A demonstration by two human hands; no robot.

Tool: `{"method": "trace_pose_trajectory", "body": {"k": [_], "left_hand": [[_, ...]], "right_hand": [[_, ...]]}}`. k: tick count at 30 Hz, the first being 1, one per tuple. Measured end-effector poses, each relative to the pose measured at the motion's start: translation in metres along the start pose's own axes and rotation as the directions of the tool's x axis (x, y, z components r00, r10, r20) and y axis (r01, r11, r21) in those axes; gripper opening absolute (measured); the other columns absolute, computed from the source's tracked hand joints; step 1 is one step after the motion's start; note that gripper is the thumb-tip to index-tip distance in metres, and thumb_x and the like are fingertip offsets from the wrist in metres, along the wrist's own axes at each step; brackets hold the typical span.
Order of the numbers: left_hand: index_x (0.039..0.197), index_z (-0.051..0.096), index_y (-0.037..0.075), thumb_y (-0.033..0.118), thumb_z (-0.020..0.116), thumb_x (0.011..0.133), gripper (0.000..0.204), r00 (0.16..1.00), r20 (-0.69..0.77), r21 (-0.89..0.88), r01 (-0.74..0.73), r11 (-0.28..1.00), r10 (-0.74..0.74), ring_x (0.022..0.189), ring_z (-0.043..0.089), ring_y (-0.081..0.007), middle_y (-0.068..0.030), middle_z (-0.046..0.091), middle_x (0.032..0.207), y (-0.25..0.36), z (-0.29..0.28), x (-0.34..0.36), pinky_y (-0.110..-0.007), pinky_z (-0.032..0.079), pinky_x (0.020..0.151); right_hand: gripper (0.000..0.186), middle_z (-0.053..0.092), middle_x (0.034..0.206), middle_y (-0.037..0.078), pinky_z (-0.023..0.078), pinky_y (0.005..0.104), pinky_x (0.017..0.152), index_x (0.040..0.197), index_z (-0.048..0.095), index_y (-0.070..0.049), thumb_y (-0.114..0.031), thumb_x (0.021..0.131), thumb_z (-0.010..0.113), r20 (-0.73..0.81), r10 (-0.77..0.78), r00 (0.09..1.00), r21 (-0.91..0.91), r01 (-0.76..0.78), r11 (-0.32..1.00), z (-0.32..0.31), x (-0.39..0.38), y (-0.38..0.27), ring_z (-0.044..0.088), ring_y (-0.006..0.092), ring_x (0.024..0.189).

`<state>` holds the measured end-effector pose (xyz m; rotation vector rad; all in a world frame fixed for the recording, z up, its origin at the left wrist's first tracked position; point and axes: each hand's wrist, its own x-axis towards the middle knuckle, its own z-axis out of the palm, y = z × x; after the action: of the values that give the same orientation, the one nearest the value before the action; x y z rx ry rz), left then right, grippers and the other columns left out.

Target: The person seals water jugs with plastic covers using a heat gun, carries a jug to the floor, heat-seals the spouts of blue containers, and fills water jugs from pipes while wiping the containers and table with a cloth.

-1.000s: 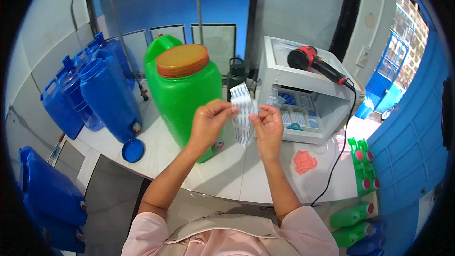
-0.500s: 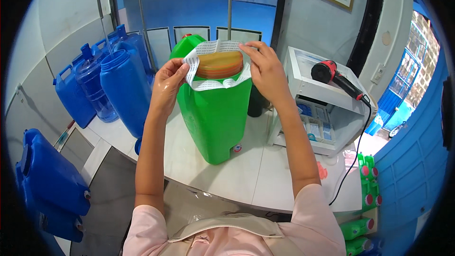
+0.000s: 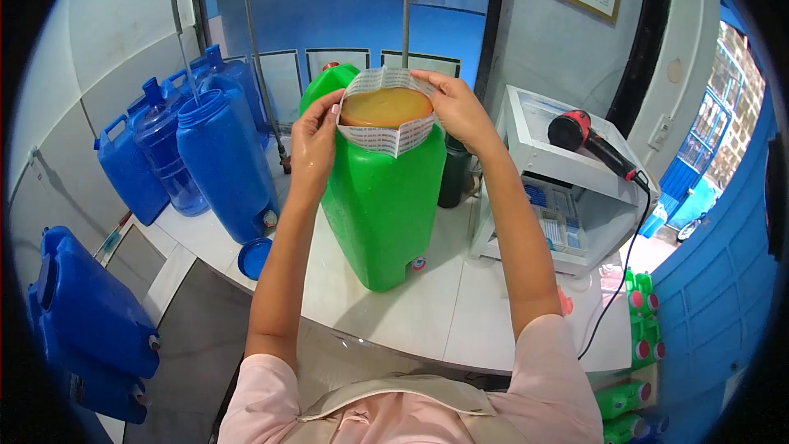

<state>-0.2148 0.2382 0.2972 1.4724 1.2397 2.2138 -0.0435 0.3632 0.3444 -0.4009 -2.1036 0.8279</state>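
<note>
Hands [image 3: 316,136] [image 3: 460,113] on band [image 3: 374,140]; orange lid [image 3: 386,107] within

The printed translucent seal band [image 3: 386,141], a flat strip a second ago, now rings the orange lid [image 3: 386,107] of the green water container [image 3: 386,205]; its loop, loose and wide half a second ago, has drawn closer, with a crease near six o'clock. From in front of the container, the left hand [image 3: 316,144] has moved to nine o'clock of the lid, the right hand [image 3: 460,115] to two.
</note>
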Motion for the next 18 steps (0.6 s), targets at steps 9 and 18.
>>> {"method": "trace_pose_trajectory", "body": {"k": [9, 18], "left_hand": [[0.11, 0.055, -0.006, 0.006, 0.045, 0.089, 0.026, 0.954, -0.12, 0.57, -0.161, 0.806, 0.276, 0.056, 0.059, -0.026, -0.0256, 0.058, 0.072, 0.009, 0.022, -0.011, -0.035, 0.043, 0.053], [0.106, 0.056, -0.008, 0.003, 0.047, 0.084, 0.027, 0.965, -0.03, 0.728, -0.158, 0.667, 0.262, 0.063, 0.059, -0.037, -0.0254, 0.058, 0.072, 0.023, 0.02, -0.024, -0.041, 0.044, 0.056]], "right_hand": [[0.046, 0.052, 0.119, 0.013, 0.035, 0.0279, 0.094, 0.13, 0.04, -0.001, -0.03, 0.094, 0.04, -0.003, 0.003, 1.0, 0.138, -0.002, 0.99, 0.011, 0.019, 0.013, 0.048, 0.0173, 0.11], [0.06, 0.047, 0.125, 0.022, 0.033, 0.0325, 0.097, 0.134, 0.035, -0.006, -0.049, 0.091, 0.035, 0.062, 0.157, 0.986, 0.262, -0.168, 0.95, 0.018, 0.027, 0.029, 0.046, 0.024, 0.116]]}}
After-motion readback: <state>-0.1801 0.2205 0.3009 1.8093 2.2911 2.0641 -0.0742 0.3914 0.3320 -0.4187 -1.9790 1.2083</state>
